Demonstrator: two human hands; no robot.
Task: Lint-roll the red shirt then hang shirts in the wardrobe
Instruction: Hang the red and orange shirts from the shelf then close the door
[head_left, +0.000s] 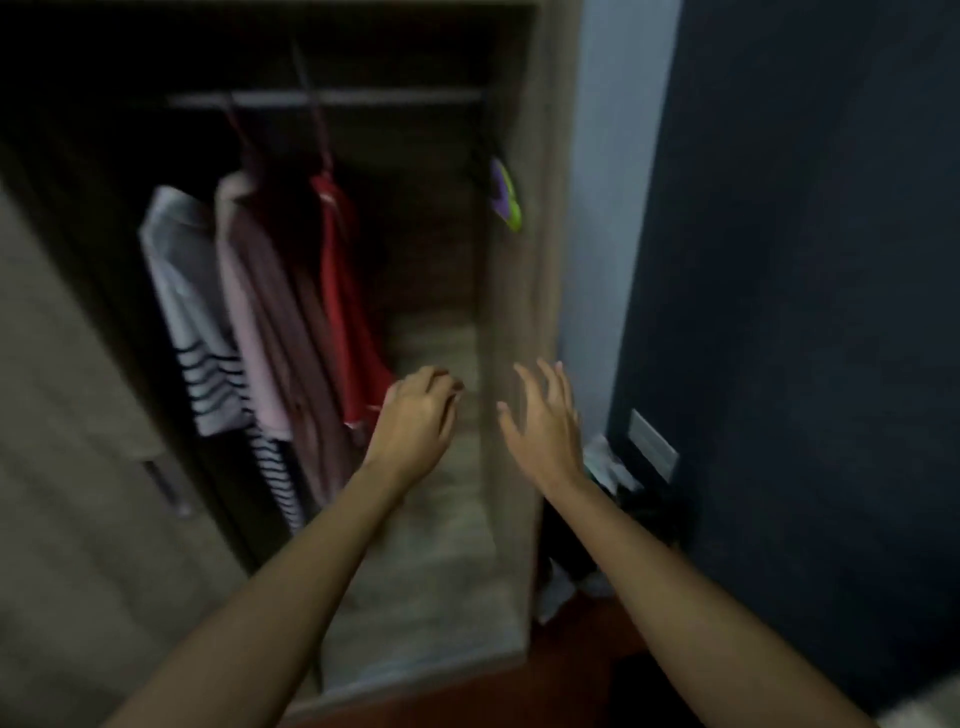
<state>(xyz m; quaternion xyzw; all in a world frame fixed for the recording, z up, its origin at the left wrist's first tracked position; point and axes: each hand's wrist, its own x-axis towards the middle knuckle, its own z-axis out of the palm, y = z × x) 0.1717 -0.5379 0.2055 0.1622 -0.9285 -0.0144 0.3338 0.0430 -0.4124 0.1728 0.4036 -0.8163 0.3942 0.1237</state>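
Note:
The red shirt (345, 296) hangs on the rail (332, 97) inside the open wardrobe (514, 270), right of a pink-brown garment (270, 322) and a white shirt with dark stripes (192, 312). My left hand (415, 415) is at the red shirt's lower hem with its fingers curled; blur hides whether it grips the cloth. My right hand (545, 421) floats just right of it, fingers spread and holding nothing, in front of the wardrobe's right side panel. The frame is blurred.
A green and purple object (506, 195) hangs on the wardrobe's right inner wall. The wardrobe door (78, 467) stands open at the left. A dark blue wall (805, 260) with a white socket plate (653, 442) is at the right, with clutter on the floor below.

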